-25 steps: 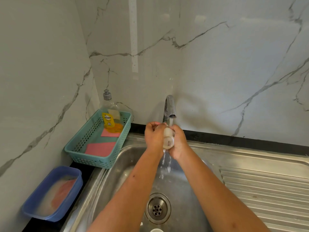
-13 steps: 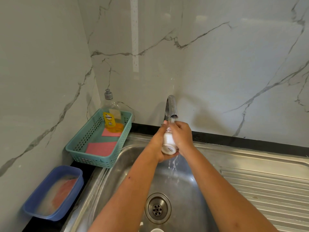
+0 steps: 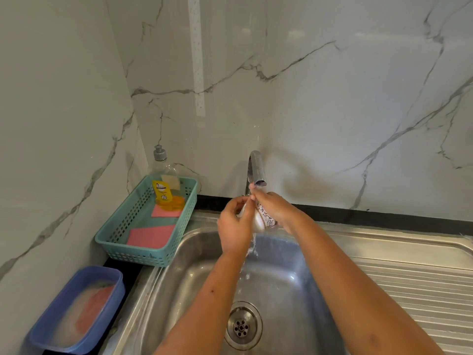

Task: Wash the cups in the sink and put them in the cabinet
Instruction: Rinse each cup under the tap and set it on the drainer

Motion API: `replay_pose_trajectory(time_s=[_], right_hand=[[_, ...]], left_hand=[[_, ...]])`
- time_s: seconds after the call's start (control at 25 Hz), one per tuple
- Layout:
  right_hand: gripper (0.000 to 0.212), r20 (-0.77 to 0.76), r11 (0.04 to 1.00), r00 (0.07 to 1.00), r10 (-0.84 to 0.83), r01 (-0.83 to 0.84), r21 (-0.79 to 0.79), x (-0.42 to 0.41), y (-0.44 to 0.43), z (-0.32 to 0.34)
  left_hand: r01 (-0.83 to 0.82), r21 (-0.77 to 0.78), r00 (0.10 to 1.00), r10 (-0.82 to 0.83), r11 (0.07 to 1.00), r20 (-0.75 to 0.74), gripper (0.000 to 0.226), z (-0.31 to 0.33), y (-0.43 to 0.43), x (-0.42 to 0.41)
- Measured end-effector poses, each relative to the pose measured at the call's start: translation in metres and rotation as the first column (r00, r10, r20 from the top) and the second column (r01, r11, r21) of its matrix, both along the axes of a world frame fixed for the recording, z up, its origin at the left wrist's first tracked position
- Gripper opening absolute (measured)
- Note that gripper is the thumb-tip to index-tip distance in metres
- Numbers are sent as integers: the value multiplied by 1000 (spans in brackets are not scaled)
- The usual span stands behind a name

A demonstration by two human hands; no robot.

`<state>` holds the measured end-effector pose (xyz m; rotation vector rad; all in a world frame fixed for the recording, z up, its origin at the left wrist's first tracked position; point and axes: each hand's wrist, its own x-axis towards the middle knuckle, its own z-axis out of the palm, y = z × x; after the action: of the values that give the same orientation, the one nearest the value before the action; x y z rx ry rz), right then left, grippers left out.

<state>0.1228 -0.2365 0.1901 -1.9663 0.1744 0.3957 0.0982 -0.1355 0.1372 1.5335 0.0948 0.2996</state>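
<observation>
Here the right hand (image 3: pixel 277 207) wraps the cup (image 3: pixel 259 221) under the tap (image 3: pixel 257 167), at the back edge of the sink (image 3: pixel 199 249); the left hand (image 3: pixel 234 228) pinches it. It is wet, so likely slippery and brittle: grip its body.

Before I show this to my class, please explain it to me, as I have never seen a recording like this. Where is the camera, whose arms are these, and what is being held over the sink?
There is no machine here. A person wears a wide-angle camera on the head, looking forward and down, so the two bare arms are their own. The left hand and right hand together hold a small patterned cup under the tap, and water runs off it into the steel sink. To the left stands a teal basket holding a soap bottle and pink cloths. A blue tub sits nearer the camera.
</observation>
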Motion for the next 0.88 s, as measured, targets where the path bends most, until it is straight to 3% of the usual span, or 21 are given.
replay_pose_trajectory(time_s=[0.08, 0.16, 0.24, 0.28, 0.36, 0.48, 0.56, 0.64, 0.72, 0.8, 0.88], right_hand=[[50, -3, 990, 1000, 27, -27, 139, -4, 3, -5], [41, 110, 980, 994, 23, -44, 195, -8, 9, -15], [32, 221, 991, 972, 75, -96, 89, -14, 12, -20], [27, 261, 989, 954, 146, -144, -26, -16, 10, -22], [33, 299, 945, 910, 287, -219, -242, -18, 3, -26], [23, 326, 932, 894, 308, -215, -291, -16, -5, -33], [16, 305, 959, 916, 259, -207, -193, -18, -5, -31], [8, 213, 986, 965, 155, -163, 21, -23, -3, -30], [18, 135, 977, 990, 40, -67, 204, -27, -3, -33], [22, 53, 890, 989, -135, 98, 446, -32, 1, -37], [28, -31, 771, 957, -288, 251, 586, -32, 3, -37]], left_hand=[[-76, 39, 996, 74, 996, 42, 27, 0, 3, 3], [-56, -185, 994, 37, 981, -104, 30, 4, 4, 7], [38, -442, 939, -184, 896, -292, 29, 7, 12, 15], [89, -491, 885, -295, 867, -360, 30, 8, 20, 18], [179, -468, 796, -407, 865, -449, 31, 8, 35, 23], [211, -393, 831, -376, 895, -411, 18, 8, 33, 24], [206, -310, 871, -318, 928, -375, 7, 13, 25, 22], [211, -275, 886, -303, 938, -350, 16, 13, 20, 24], [226, -286, 902, -311, 931, -299, 18, 14, 18, 24], [285, -262, 902, -351, 922, -253, 19, 16, 16, 24], [361, -245, 880, -416, 900, -230, 25, 18, 12, 24]])
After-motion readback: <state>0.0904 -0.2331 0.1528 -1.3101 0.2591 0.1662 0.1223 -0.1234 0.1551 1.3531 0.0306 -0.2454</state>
